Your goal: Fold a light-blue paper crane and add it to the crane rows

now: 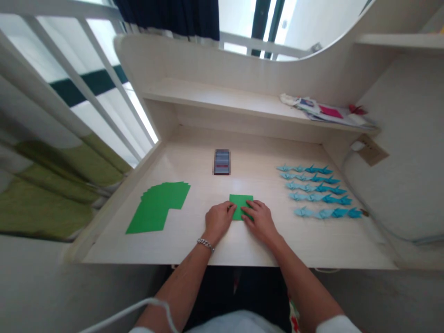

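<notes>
A square of green paper lies flat on the desk in front of me. At its left edge, my left hand has thumb and fingertips pinched together on the paper. My right hand rests on the right side of the same sheet, fingers spread and laid flat. Off to the left, several more green paper sheets lie fanned out, overlapping. Several rows of folded blue paper cranes stand on the right side, shading from pale to deeper blue.
A phone with a blurred screen lies behind the green square. A shelf runs along the back, bearing papers at its right end. A cable runs down from a plug at the right wall. White railings border the left.
</notes>
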### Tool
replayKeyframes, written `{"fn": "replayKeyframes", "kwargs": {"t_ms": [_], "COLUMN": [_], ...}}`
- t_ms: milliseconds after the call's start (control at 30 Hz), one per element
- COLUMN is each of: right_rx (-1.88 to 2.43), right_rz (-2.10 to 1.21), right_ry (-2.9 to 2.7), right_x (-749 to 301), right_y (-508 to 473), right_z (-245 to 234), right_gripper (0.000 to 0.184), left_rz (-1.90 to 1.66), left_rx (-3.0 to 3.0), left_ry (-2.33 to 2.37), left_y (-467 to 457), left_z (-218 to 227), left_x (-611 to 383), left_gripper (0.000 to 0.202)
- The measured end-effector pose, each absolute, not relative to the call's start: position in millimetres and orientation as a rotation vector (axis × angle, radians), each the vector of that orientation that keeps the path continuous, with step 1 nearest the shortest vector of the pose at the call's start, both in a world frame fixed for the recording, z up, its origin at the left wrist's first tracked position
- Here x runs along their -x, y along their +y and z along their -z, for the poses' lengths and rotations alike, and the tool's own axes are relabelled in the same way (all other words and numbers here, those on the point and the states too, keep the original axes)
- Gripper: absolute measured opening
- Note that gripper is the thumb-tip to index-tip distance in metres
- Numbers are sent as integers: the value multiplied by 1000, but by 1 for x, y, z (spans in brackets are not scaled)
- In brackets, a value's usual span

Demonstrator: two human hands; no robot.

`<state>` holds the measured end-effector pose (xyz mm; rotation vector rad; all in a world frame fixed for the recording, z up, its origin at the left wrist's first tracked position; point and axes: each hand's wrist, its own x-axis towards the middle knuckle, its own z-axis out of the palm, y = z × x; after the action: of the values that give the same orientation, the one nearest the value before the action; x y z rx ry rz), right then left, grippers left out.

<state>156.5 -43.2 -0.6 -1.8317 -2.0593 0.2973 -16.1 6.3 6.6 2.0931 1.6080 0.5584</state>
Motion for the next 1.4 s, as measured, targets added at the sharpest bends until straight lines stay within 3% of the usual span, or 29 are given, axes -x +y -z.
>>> {"fn": "replayKeyframes", "kwargs": {"t_ms": [133,267,433,567,833,1133,1400], "right_rx": [1807,1822,1752,1637,1590,1465,1239], "right_rz": [-287,-289,-312,-343,-347,-796,-1100], "right_ry": [-2062,-2028,-2014,-1983,-1810,-1281,-809], "right_x": [-162,-160,-164,-170,-171,-183,-169], "right_y": [-41,-42,-44,-41,-34,-23,-13], "right_z": [2,3,5,8,7,11,6], "right_gripper": [32,32,45,16,11,20,26], "left_rz": [-574,-483,-611,-676,-693,-970,-1020], "left_rx": [-2084,-2164,-2201,-2165,-2004,-1425,-1333], "left_ry": [1326,1195,1246,1236,1267,998,1055], "left_y": [12,14,11,11,17,22,28], "left_z": [-5,-4,0,2,-5,1,-3], "left_x": [29,36,30,30,29,24,15], "left_gripper": [25,38,23,23,23,22,23]}}
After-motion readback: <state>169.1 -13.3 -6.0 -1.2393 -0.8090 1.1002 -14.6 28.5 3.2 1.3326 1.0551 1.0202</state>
